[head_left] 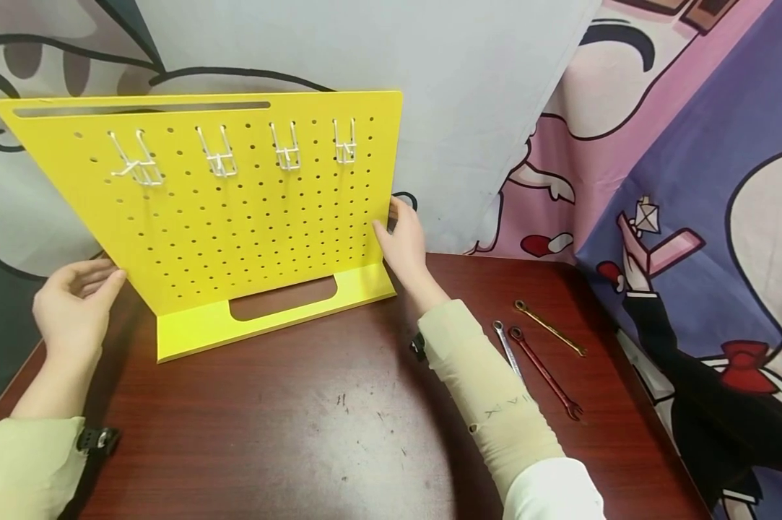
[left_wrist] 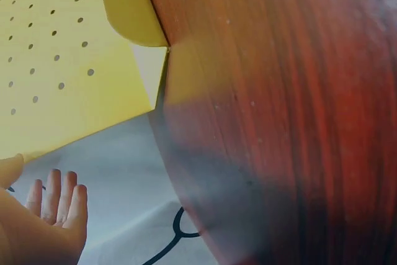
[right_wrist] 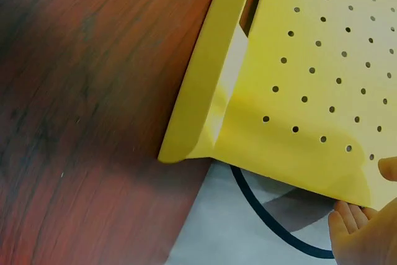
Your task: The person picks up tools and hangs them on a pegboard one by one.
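Yellow pegboard [head_left: 261, 184] is standing on the counter [head_left: 287, 426], right hand [head_left: 406, 242] gripping one edge, apparently steadying it, left hand [head_left: 75, 310] touching another, fingers relaxed.

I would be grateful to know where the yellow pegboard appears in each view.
Head: yellow pegboard at upper left, shown nearly whole.
Left wrist: upper left, cropped by the frame.
Right wrist: right side, cropped at top and right.
Shared landmark: the reddish-brown wooden tabletop, respectively below, right of and left of it.
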Demonstrator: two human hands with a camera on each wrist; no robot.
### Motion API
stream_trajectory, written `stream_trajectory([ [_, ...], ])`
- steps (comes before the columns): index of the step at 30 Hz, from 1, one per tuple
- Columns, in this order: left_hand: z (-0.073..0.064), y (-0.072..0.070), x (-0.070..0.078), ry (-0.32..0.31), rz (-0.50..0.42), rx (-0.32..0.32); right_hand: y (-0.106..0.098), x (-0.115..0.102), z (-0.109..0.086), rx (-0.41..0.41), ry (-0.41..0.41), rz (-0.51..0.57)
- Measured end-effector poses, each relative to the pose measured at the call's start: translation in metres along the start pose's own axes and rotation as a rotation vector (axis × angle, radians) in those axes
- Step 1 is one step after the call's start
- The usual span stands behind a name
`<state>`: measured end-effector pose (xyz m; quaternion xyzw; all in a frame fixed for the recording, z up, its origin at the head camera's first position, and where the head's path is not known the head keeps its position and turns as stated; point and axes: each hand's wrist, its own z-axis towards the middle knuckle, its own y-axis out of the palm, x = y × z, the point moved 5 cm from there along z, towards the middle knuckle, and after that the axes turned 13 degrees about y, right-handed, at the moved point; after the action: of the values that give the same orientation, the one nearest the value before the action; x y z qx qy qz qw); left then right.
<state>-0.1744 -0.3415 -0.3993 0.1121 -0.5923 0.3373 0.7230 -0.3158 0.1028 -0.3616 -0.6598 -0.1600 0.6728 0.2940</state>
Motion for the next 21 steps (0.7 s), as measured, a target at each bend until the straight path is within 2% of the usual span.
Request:
stream_trajectory([
  [10,0.000,0.005,-0.005,-0.033,-0.005,-0.059,0.004,0.001,0.011,0.055,0.060,0.096],
  [21,0.003,0.009,-0.006,-0.028,-0.037,-0.059,-0.003,0.005,0.016,0.089,0.086,0.187],
])
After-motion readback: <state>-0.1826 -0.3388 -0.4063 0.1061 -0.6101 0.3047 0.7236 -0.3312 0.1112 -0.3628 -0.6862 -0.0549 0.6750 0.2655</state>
